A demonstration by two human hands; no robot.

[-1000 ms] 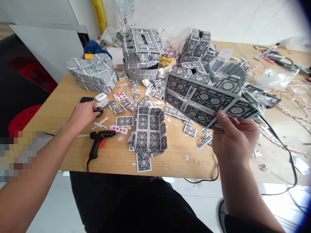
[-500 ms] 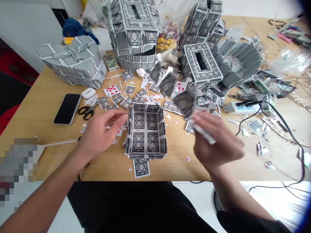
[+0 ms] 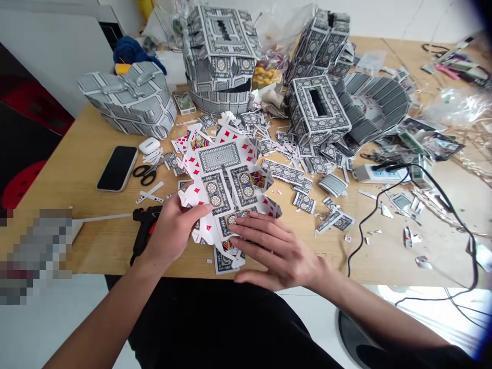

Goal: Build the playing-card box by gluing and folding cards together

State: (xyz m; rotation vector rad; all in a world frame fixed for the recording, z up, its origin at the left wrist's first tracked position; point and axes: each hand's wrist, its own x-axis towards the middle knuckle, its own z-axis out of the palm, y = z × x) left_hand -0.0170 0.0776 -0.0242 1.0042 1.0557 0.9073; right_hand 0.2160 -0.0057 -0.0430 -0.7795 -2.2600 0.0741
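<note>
A splayed piece made of playing cards lies in front of me, some cards face up and some showing patterned backs. My left hand grips its left edge, thumb on top and fingers partly hidden under it. My right hand rests flat on its lower right part, fingers spread. One patterned card pokes out below, near the table's front edge. The open card box is not visible. Just left of my left hand lies a black glue gun.
Behind stand card-made containers: a basket, a tall box, a slotted box and a round bowl. Scissors, a phone, card scraps and a power strip with a black cable lie around.
The splayed card piece now covers where the open box was in view. My right hand has let go of the card strip and come left onto this piece; my left hand has taken its edge.
</note>
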